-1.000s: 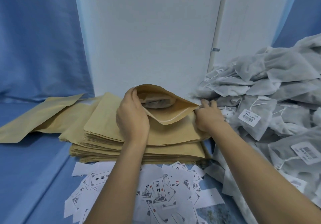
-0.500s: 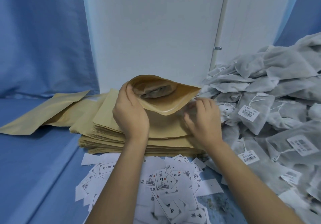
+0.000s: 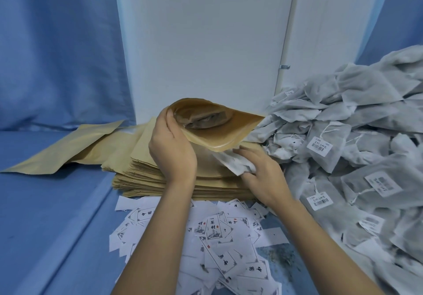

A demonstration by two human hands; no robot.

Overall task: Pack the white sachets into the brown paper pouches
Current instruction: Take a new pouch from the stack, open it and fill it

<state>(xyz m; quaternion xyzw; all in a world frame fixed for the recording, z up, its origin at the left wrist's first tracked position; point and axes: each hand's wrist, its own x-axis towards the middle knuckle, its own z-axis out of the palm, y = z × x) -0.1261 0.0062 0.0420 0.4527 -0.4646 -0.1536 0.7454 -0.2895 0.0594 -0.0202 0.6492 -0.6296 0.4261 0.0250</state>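
A brown paper pouch [image 3: 219, 132] is held up with its mouth gaping wide towards me; something dark shows deep inside it. My left hand [image 3: 171, 150] grips the pouch's left edge. My right hand [image 3: 261, 175] holds a white sachet [image 3: 233, 162] just below the pouch's lower lip, over a thick stack of flat brown pouches [image 3: 160, 175]. A big heap of white sachets [image 3: 357, 139] with barcode tags fills the right side.
Several printed white paper labels [image 3: 217, 237] lie scattered in front of the stack. More brown pouches [image 3: 68, 148] fan out to the left on the blue surface. A white panel [image 3: 201, 43] and a blue curtain [image 3: 57, 50] stand behind.
My left hand has lifted the pouch higher and its mouth gapes wider. My right hand left the pile at the right and now holds a sachet under the pouch opening.
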